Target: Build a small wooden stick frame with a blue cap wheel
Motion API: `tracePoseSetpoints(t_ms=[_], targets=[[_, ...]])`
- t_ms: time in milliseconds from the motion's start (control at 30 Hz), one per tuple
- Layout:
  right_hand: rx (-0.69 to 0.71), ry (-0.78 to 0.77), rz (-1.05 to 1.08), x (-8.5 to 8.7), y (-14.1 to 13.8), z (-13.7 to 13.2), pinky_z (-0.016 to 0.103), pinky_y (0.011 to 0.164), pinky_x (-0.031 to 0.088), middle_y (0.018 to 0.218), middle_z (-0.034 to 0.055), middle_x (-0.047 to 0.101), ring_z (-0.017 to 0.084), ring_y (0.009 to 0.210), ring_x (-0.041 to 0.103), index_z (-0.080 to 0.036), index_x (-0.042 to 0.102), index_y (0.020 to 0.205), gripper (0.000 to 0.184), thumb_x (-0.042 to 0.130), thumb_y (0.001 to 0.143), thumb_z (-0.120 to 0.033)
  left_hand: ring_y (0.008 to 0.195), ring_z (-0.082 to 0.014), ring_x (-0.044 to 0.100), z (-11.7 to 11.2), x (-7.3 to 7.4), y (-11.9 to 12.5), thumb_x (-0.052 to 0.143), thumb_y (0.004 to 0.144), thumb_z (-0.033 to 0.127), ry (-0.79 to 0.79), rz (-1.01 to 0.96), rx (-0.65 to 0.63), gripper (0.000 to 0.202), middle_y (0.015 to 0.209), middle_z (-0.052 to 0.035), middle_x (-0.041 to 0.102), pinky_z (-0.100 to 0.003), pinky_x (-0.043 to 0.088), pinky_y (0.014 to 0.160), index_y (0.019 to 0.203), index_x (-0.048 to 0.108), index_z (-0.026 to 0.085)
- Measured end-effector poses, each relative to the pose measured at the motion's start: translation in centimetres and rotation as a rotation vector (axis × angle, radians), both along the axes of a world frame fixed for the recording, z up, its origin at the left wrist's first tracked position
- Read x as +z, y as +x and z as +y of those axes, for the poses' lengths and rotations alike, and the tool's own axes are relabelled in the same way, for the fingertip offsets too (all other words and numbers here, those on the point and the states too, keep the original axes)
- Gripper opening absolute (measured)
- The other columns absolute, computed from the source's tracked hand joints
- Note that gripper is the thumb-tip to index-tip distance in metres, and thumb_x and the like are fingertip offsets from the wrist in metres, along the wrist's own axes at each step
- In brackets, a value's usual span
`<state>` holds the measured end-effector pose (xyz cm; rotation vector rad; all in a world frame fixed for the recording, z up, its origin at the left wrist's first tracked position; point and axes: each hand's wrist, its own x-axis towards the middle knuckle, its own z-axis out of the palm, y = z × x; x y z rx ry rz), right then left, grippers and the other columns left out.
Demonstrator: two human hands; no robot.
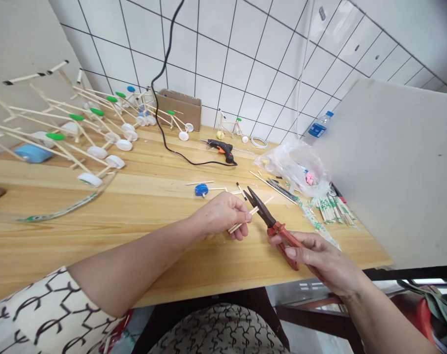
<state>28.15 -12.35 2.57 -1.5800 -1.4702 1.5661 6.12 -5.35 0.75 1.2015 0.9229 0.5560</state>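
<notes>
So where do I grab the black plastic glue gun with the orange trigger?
Probably by its chunky black handle, from the near right: the glue gun lies with that end towards you, and its thin nozzle points left, away from that grip.

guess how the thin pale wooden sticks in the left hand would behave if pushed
Being straight, the thin pale wooden sticks are probably stiff; being slim, they are likely light and easily snapped. Bunched in the left hand, they might slide lengthwise.

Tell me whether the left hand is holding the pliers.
No, the right hand holds the pliers, while the left hand pinches thin wooden sticks.
</notes>
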Motion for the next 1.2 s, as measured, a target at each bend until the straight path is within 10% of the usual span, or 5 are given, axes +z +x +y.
tracePoseSetpoints(t_ms=[1200], targets=[[-0.012,-0.008,0.075,0.23,-0.54,0.12,0.026,0.057,0.035,0.115,0.0069,0.059,0.014,0.078,0.047,-0.020,0.072,0.090,0.022,0.067,0.071,-0.032,0.038,-0.0085,0.052,-0.11,0.17,0.14,0.053,0.076,0.013,-0.022,0.005,-0.051,0.021,0.046,-0.0012,0.060,-0.020,0.042,0.042,0.055,0.055,0.011]])
